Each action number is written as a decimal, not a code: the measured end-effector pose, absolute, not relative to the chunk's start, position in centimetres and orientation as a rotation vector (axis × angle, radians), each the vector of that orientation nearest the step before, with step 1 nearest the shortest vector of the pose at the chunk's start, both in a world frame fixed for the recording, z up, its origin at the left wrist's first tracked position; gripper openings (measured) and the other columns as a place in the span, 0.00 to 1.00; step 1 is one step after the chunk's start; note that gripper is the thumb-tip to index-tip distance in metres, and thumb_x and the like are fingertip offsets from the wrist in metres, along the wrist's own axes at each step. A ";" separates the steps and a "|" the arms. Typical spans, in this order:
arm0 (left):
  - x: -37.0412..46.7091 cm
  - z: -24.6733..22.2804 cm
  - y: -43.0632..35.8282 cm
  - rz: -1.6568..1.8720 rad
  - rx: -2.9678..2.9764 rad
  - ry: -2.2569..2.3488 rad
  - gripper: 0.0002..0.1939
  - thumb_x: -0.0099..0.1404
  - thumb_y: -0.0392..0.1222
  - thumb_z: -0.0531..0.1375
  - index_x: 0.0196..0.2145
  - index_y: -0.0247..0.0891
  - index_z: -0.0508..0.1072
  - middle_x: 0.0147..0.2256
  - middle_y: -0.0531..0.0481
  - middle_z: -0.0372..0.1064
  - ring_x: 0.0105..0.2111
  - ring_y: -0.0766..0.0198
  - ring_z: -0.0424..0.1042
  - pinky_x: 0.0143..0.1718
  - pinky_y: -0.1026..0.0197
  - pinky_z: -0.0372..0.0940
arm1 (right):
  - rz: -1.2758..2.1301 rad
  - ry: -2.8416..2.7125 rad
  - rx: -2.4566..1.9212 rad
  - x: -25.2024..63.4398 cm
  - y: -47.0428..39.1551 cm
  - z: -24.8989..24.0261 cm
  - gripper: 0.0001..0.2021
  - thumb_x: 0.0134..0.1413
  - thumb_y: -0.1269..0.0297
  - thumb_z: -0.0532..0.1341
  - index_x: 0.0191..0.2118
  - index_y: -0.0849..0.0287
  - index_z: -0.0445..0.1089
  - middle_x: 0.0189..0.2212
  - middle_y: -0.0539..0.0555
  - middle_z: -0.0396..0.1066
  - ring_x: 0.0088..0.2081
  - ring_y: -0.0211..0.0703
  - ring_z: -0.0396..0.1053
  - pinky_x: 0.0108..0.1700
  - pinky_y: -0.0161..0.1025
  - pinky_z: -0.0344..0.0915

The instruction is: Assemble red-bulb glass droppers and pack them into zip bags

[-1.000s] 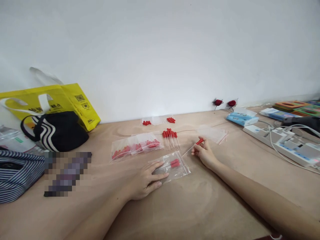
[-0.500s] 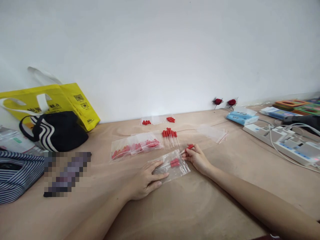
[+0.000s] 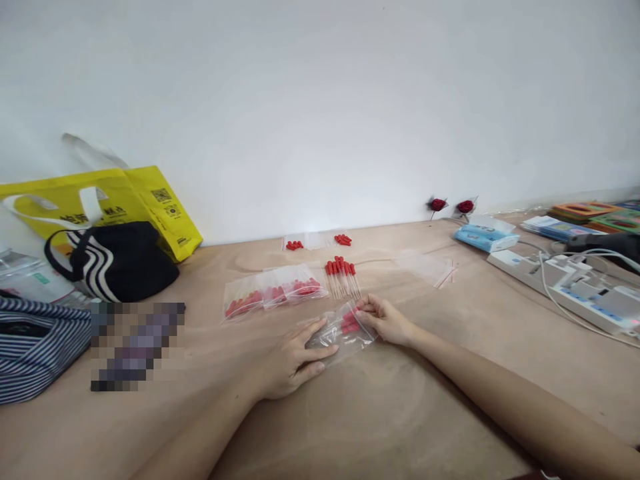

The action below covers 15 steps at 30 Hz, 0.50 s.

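A clear plastic zip bag (image 3: 350, 348) lies flat on the table, with red-bulbed droppers (image 3: 350, 327) showing through it. My left hand (image 3: 295, 357) rests on the bag's left part, fingers spread, pressing it down. At the bag's right edge, my right hand (image 3: 383, 321) is closed in a pinch on a dropper whose bulb is at the bag's mouth; the fingers partly hide it. Just beyond the bag lies a bunch of loose droppers (image 3: 342, 270) with red bulbs and thin clear stems.
Filled zip bags (image 3: 273, 293) overlap left of the bunch. Red bulbs lie on bags (image 3: 295, 245) near the wall; flat clear bags (image 3: 425, 267) lie to the right. A yellow bag (image 3: 165, 213), black pouch (image 3: 125, 263), blue tissue pack (image 3: 485, 237) and power strip (image 3: 565, 290) stand around.
My right hand has moved left and slightly down, bringing the dropper from beyond the bag's edge into its mouth. My left hand has stayed in place.
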<state>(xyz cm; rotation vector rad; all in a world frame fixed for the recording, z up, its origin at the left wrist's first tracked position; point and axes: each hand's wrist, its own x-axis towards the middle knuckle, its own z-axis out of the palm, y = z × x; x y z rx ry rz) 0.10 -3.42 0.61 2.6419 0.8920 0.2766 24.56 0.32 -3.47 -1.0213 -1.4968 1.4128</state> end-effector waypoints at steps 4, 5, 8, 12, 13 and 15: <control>0.1 0.5 -3.4 0.266 2.634 0.893 0.18 0.64 0.41 0.51 0.52 0.53 0.61 0.61 0.53 0.39 0.58 0.53 0.46 0.55 0.47 0.49 | 1.345 -1.559 -1.062 24.2 0.4 -3.5 0.19 0.41 0.49 0.61 0.31 0.61 0.66 0.29 0.54 0.72 0.31 0.43 0.71 0.34 0.40 0.66; 0.1 0.5 -3.4 0.262 2.635 0.888 0.18 0.64 0.40 0.51 0.52 0.53 0.61 0.61 0.53 0.39 0.58 0.52 0.46 0.55 0.47 0.49 | 1.322 -1.566 -1.073 24.1 0.5 -3.5 0.19 0.41 0.48 0.60 0.31 0.61 0.68 0.29 0.55 0.73 0.31 0.44 0.71 0.34 0.40 0.67; 0.1 0.4 -3.3 0.252 2.639 0.873 0.19 0.64 0.40 0.51 0.52 0.52 0.61 0.61 0.52 0.38 0.59 0.52 0.44 0.55 0.46 0.48 | 1.283 -1.553 -1.086 23.8 0.7 -3.7 0.20 0.42 0.49 0.60 0.34 0.62 0.70 0.29 0.55 0.73 0.30 0.44 0.72 0.33 0.41 0.67; 0.1 0.6 -3.4 0.231 2.630 0.903 0.19 0.64 0.40 0.51 0.52 0.53 0.61 0.61 0.52 0.38 0.58 0.52 0.45 0.55 0.45 0.47 | 1.318 -1.549 -1.085 23.7 0.8 -4.0 0.17 0.41 0.51 0.61 0.29 0.63 0.71 0.26 0.55 0.73 0.28 0.42 0.71 0.32 0.40 0.67; 0.1 0.6 -3.4 0.224 2.629 0.910 0.19 0.64 0.40 0.50 0.52 0.53 0.61 0.61 0.52 0.38 0.58 0.51 0.45 0.55 0.45 0.47 | 1.346 -1.558 -1.081 23.7 0.7 -4.0 0.16 0.41 0.52 0.61 0.27 0.63 0.71 0.26 0.55 0.73 0.27 0.42 0.71 0.32 0.40 0.67; 0.1 0.7 -3.4 0.212 2.633 0.910 0.19 0.64 0.39 0.50 0.53 0.54 0.60 0.61 0.51 0.38 0.59 0.52 0.44 0.55 0.45 0.47 | 1.396 -1.574 -1.065 23.8 0.7 -3.7 0.15 0.41 0.53 0.61 0.26 0.63 0.71 0.25 0.54 0.73 0.28 0.42 0.70 0.33 0.40 0.66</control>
